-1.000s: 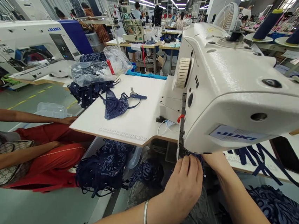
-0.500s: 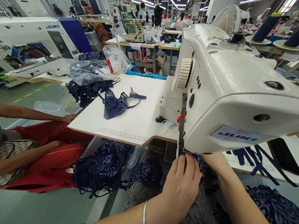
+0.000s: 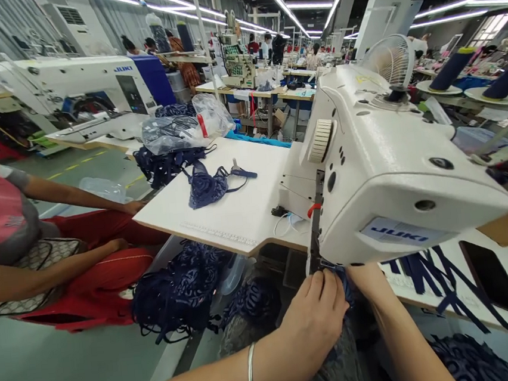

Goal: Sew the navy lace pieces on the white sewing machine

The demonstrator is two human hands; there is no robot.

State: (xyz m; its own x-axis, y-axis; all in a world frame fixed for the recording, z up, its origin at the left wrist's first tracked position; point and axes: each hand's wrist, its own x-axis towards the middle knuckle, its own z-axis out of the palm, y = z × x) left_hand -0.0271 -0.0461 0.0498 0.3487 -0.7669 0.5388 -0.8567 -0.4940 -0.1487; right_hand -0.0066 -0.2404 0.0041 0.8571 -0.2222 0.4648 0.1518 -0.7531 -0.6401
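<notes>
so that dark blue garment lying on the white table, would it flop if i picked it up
Probably yes: the blue garment lies crumpled with thin straps trailing loose, so it looks soft and limp. It seems light, being small and lacy. The straps might snag on the clip beside it on the white table.

Left hand (image 3: 317, 313) pinches navy fabric (image 3: 342, 278) under sewing machine (image 3: 395, 165).
</notes>
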